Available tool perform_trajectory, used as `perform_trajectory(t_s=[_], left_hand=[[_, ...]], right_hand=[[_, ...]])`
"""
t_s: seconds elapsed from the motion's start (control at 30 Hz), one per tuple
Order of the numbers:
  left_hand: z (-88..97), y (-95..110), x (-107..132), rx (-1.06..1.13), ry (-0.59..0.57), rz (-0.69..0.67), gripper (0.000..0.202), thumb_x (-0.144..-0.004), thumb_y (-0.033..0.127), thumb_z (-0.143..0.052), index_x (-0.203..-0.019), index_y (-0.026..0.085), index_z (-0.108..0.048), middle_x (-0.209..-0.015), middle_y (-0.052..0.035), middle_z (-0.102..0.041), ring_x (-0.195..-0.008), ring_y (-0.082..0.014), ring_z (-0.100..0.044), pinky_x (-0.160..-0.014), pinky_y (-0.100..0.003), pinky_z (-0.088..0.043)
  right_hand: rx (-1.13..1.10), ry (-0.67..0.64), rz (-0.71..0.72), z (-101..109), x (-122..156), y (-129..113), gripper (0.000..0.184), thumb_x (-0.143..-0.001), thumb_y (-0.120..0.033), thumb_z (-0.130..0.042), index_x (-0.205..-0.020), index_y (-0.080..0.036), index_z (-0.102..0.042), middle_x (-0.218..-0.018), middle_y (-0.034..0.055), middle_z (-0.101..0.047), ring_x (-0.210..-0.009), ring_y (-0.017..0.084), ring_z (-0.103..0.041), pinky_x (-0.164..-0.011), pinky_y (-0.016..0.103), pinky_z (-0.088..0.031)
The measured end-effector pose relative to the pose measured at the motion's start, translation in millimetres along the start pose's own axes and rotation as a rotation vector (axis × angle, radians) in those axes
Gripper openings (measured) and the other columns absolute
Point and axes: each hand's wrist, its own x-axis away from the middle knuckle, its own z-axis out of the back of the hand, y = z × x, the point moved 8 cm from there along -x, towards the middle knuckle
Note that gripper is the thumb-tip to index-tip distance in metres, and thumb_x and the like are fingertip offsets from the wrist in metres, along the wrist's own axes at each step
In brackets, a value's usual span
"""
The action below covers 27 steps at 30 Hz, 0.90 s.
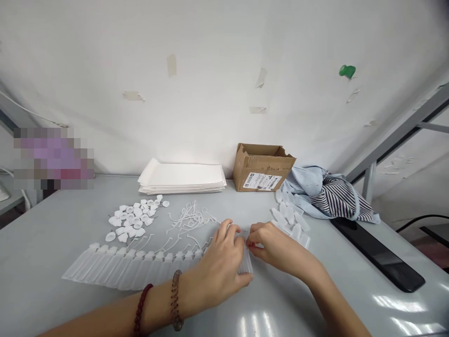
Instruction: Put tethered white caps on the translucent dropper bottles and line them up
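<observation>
My left hand (220,269) is curled around a clear plastic tube (244,264) at the right end of a long row of the same tubes (133,269) lying side by side on the grey table (52,281). My right hand (271,245) meets it from the right, its fingertips pinched at the top of that tube on a small part I cannot make out. Two bracelets circle my left wrist. Behind the row lie several white caps (131,220) and thin white straps (189,217). Loose clear tubes (291,220) lie just beyond my right hand.
A stack of white envelopes (182,180) and an open cardboard box (262,168) stand against the white wall. Blue and striped cloth (333,194) lies at the right, beside a long black flat slab (379,255). A metal frame (396,135) rises at far right.
</observation>
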Motion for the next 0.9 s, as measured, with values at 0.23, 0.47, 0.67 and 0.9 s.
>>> perform_trajectory(t_s=[0.23,0.47,0.67,0.9], left_hand=[[-4.8,-0.6,2.3,-0.009,-0.075,0.041,0.028,-0.075,0.027,-0.071,-0.094,0.013,-0.055,-0.13,-0.0208,-0.046,-0.138,-0.0427,-0.022,-0.104,-0.057,-0.041],[-6.1,0.0,6.7,-0.014,-0.041,0.029,0.032,-0.077,0.026,-0.07,-0.102,0.013,-0.055,-0.129,-0.0191,-0.048,-0.138,-0.042,-0.024,-0.105,-0.057,-0.04],[-7.7,0.1,7.9,-0.02,-0.013,0.003,0.05,-0.077,0.023,-0.069,-0.12,0.013,-0.048,-0.129,-0.0179,-0.048,-0.136,-0.0401,-0.027,-0.105,-0.055,-0.039],[-9.6,-1.4,8.4,-0.005,-0.061,0.024,0.052,-0.077,0.023,-0.067,-0.124,0.01,-0.047,-0.132,-0.0186,-0.046,-0.137,-0.0398,-0.024,-0.108,-0.055,-0.035]], right_hand=[[0.031,-0.011,-0.002,-4.3,-2.6,1.5,0.028,-0.079,-0.001,-0.048,-0.068,-0.017,-0.068,-0.075,0.005,-0.064,-0.075,0.018,-0.06,-0.072,0.028,-0.04],[0.048,-0.014,-0.01,-5.4,-2.1,1.6,0.027,-0.078,0.0,-0.046,-0.064,-0.017,-0.063,-0.072,0.0039,-0.062,-0.073,0.017,-0.057,-0.07,0.028,-0.039],[0.037,-0.027,-0.015,-8.2,-1.4,2.6,0.025,-0.077,0.0,-0.046,-0.07,-0.017,-0.063,-0.077,0.0045,-0.064,-0.076,0.018,-0.058,-0.072,0.028,-0.039],[0.011,-0.039,-0.023,-7.2,-1.7,2.2,0.024,-0.077,0.0,-0.047,-0.073,-0.016,-0.064,-0.08,0.0055,-0.065,-0.079,0.018,-0.059,-0.073,0.028,-0.041]])
